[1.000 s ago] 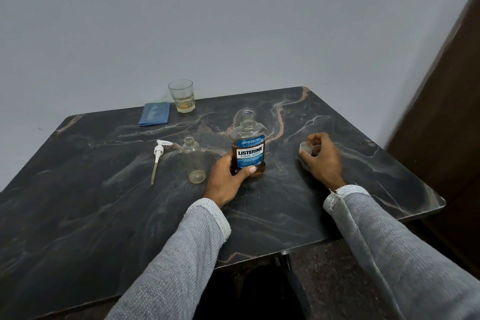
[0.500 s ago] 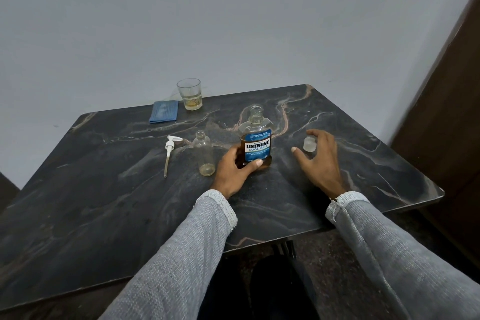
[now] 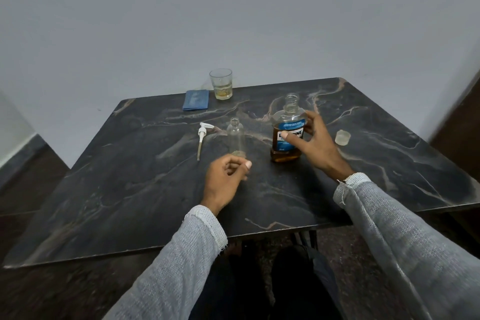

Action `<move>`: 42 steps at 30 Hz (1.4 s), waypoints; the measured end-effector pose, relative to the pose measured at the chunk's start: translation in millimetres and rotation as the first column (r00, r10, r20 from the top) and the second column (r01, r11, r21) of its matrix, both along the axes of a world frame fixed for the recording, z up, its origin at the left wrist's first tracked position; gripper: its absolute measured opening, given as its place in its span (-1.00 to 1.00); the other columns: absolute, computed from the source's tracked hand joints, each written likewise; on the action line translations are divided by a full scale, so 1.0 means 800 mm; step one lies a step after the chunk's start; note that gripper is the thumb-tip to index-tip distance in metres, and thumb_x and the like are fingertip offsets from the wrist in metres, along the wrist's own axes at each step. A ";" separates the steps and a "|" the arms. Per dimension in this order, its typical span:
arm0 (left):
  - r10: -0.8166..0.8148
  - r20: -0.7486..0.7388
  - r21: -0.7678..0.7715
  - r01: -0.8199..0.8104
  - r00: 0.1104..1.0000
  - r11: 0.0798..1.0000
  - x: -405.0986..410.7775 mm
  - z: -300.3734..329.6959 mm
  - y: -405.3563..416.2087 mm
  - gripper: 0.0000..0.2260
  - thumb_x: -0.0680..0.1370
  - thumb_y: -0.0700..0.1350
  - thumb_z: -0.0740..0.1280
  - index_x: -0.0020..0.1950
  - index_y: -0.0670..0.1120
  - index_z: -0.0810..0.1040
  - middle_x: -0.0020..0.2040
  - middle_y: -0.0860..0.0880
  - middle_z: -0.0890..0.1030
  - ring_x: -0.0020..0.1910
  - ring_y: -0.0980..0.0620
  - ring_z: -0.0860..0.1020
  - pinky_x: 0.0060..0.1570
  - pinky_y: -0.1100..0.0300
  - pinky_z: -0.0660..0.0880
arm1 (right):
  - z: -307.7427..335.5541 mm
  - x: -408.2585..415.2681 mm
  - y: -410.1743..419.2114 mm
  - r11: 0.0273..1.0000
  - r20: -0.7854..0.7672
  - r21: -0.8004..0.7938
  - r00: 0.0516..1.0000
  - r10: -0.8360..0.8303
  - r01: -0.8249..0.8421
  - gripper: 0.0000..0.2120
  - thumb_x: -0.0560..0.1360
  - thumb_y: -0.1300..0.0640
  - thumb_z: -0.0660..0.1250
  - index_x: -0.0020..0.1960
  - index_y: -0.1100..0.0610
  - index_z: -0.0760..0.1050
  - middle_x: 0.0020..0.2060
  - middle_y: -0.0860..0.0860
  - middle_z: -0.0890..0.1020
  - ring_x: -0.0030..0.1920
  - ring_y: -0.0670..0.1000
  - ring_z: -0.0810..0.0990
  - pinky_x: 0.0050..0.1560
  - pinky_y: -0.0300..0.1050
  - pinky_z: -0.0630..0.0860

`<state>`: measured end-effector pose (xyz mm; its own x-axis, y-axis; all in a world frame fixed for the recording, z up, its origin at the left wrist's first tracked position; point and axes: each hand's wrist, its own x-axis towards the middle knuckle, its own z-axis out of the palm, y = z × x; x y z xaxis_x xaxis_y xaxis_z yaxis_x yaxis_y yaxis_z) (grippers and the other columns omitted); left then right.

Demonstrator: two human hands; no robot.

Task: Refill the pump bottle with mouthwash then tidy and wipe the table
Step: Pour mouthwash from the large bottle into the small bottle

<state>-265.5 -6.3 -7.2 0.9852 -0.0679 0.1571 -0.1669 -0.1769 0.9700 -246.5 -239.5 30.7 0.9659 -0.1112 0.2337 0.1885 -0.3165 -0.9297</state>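
Note:
The mouthwash bottle stands uncapped at the table's middle, amber liquid low inside and a blue label on its front. My right hand wraps it, thumb on the label and fingers round its right side. Its clear cap lies on the table to the right. The small clear pump bottle stands open and almost empty left of the mouthwash. My left hand hovers just in front of its base, fingers loosely curled and holding nothing. The white pump head with its tube lies left of the small bottle.
A glass with a little yellowish liquid stands at the back edge, next to a folded blue cloth. The dark marble table meets a grey wall behind. A dark door or panel stands at the right.
My left hand let go of the mouthwash bottle and moved left to the small bottle. My right hand set the cap down and took hold of the mouthwash bottle.

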 end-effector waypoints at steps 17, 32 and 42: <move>0.086 0.086 0.118 -0.096 0.993 0.988 0.067 -0.016 0.011 -0.48 0.39 -0.10 0.55 0.31 0.00 0.48 0.10 0.06 0.59 0.07 0.11 0.58 0.15 0.23 0.50 | 0.007 0.013 0.012 1.000 0.039 -0.001 0.999 -0.019 0.019 -0.36 0.31 0.03 0.53 0.29 0.02 0.30 0.11 -0.15 0.54 0.03 -0.29 0.57 -0.10 -0.42 0.53; 0.109 0.144 0.168 -0.133 0.983 0.977 0.070 -0.029 0.012 -0.61 0.42 -0.08 0.50 0.23 0.01 0.54 0.03 0.08 0.63 -0.03 0.19 0.60 0.04 0.28 0.53 | 0.044 0.030 0.024 0.883 0.098 -0.468 0.995 0.010 0.037 -0.37 0.37 0.10 0.51 0.35 0.05 0.28 0.14 -0.08 0.49 0.03 -0.12 0.52 -0.26 -0.48 0.43; 0.109 0.122 0.171 -0.129 0.987 0.977 0.068 -0.023 0.011 -0.57 0.47 -0.11 0.47 0.32 -0.02 0.49 0.19 0.03 0.59 0.07 0.15 0.56 0.08 0.29 0.48 | 0.070 0.044 0.042 0.698 0.160 -0.714 0.982 0.096 0.048 -0.36 0.37 0.11 0.53 0.34 0.09 0.31 0.19 0.11 0.58 0.09 0.08 0.59 0.01 -0.02 0.59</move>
<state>-211.3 2.3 -25.5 0.9650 0.0122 0.2621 -0.2392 -0.3697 0.8978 -211.7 -206.1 86.5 0.9014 0.1810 0.3934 0.3378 -0.8623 -0.3772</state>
